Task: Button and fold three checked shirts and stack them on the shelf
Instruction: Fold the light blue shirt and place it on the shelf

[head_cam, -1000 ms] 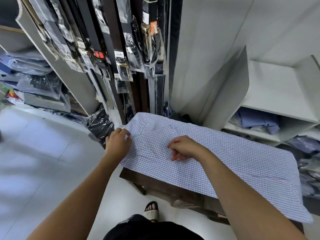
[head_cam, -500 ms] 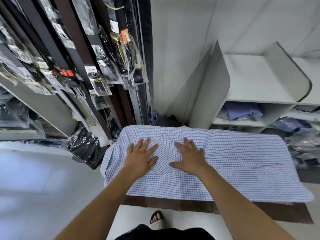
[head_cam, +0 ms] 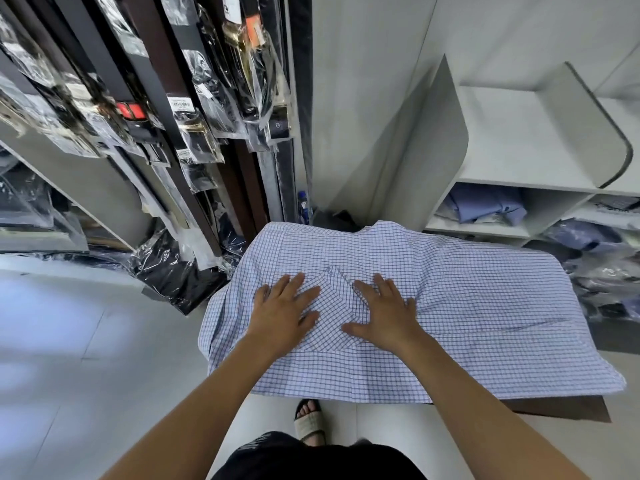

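Both hands lie flat on the shirt (head_cam: 450, 306), fingers straight and spread, holding nothing: the left hand (head_cam: 282, 315) presses the cloth at the shirt's left part, the right hand (head_cam: 384, 315) just beside it, with a pointed fold of the cloth (head_cam: 334, 285) rising between them. The shirt is thin cotton-like cloth, white with a fine dark blue check, spread wide over a low table (head_cam: 561, 408) whose dark brown edge shows only along the near right side; the cloth hangs off the table's left end in soft folds and lies mostly smooth to the right, with one long crease running toward the far right edge. Behind the table stands a white shelf (head_cam: 519, 140) of smooth flat panels with rounded front corners. Its top compartment shows only bare white board; the compartment below holds folded blue shirts (head_cam: 485, 206); lower and further right compartments hold more folded blue garments in clear glossy plastic bags (head_cam: 588, 237), their contents hard to tell apart. To the left, belts (head_cam: 180, 98) in dark brown and black hang in a dense row, most sleeved in crinkled clear plastic with paper labels, some showing gold-coloured buckles. A dark garment in a shiny bag (head_cam: 173, 271) lies on the pale tiled floor (head_cam: 69, 341) beneath them. A foot in a light sandal (head_cam: 310, 420) shows under the table's near edge.
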